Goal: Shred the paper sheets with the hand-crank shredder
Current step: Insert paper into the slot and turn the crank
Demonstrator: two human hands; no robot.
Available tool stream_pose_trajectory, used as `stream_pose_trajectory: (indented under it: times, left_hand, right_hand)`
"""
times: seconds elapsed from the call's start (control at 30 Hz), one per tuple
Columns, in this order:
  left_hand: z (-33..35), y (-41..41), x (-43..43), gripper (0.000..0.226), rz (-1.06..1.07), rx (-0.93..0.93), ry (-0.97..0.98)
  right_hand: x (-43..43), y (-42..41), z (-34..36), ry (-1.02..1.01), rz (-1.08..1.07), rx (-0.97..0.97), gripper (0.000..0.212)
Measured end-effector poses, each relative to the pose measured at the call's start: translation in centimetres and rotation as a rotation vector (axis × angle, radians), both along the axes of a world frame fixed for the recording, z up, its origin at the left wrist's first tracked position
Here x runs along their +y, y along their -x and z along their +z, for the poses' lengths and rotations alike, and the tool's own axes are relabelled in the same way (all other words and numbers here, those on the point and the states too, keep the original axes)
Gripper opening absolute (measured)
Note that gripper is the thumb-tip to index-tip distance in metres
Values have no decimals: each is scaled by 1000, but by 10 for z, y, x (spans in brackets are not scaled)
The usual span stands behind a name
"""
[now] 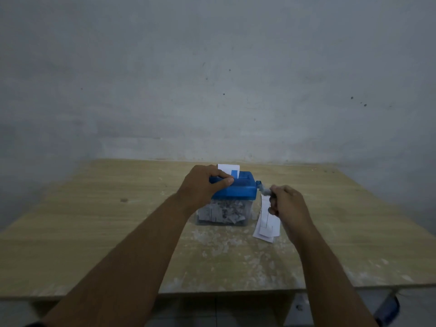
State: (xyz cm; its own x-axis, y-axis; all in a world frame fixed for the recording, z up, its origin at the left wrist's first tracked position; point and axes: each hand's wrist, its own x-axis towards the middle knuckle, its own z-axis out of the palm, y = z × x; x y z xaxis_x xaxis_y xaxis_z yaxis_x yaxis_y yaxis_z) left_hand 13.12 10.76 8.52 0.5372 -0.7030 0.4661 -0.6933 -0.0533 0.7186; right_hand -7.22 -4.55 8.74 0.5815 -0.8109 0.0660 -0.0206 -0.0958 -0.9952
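Note:
A small hand-crank shredder (243, 188) with a blue top stands mid-table on a clear bin (224, 214) full of paper shreds. A white sheet (228, 169) with a blue mark sticks upright out of its slot. My left hand (204, 185) grips the left side of the blue top, thumb across the front. At the shredder's right side, my right hand (286, 205) is closed around the crank handle (265, 190), which looks blurred. A few white paper strips (266, 226) lie on the table under my right hand.
The wooden table (94, 232) runs back to a grey wall and is dusted with paper bits in front of the shredder. A blue object (388, 308) shows below the table's front right edge.

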Motion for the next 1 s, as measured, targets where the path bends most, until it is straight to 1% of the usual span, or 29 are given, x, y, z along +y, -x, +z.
stream_pose_trajectory:
  times: [0.03,0.1,0.27,0.37,0.47,0.53,0.63,0.77,0.8,0.87,0.9,1.0]
  left_hand:
    - [2,0,0,15,-12,14,-2]
    - [5,0,1,15,-25,20,-9]
    - [6,-2,1,11,-58,42,-15]
    - [4,-3,1,10,-56,28,0]
    - [2,-4,0,13,-54,20,26]
    - [2,-4,0,15,-65,27,27]
    - [2,-2,0,14,-78,40,49]
    - [0,1,1,15,-79,75,89]
    - [2,1,1,15,-81,77,96]
    - [1,1,0,15,-78,82,95]
    - [0,1,0,15,-77,88,89]
    - [0,1,-2,14,-66,101,67]
  right_hand:
    - [0,1,11,-12,19,-37,22]
    - [-4,-3,28,38,34,-42,24]
    - [-29,-36,49,204,42,31,34]
    - [-47,-57,48,214,63,86,40]
    - [-54,-73,39,209,53,102,38]
    - [-58,-79,24,212,34,193,37]
    - [-63,-76,-10,142,81,323,26]
    - [-44,-58,-42,32,43,296,24]
    - [-38,-54,-46,54,17,304,25]
    - [-27,-41,-53,169,-40,359,23]
    - [-21,-35,-55,186,-74,349,23]
    - [-1,-17,-51,160,-154,237,31]
